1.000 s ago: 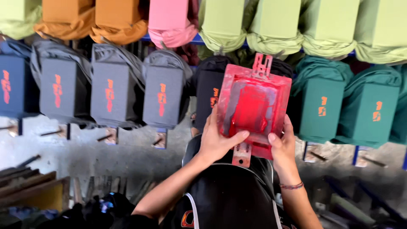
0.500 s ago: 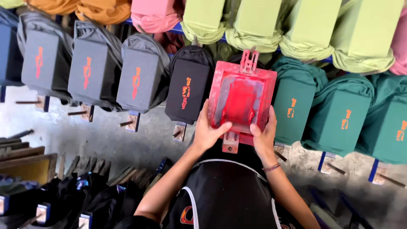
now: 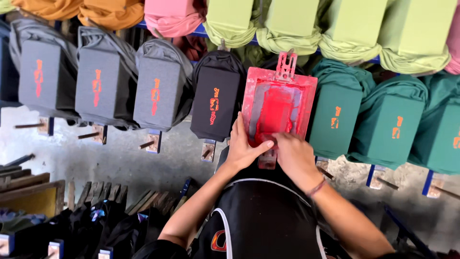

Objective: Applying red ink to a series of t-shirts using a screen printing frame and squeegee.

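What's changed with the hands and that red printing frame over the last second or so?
The right hand has slid from the frame's right edge to its lower middle, fingers now inside the red frame beside the left hand. The left hand has stayed at the lower left edge. The frame has stayed flat on the same board, between the black shirt and a teal shirt. The shirts hang unmoved.

Bare-armed person wears a black sleeveless top with white piping, orange emblem, and a wrist band.

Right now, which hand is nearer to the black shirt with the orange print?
Left. The left hand rests on the red screen frame edge beside the black shirt; the right hand sits farther away.
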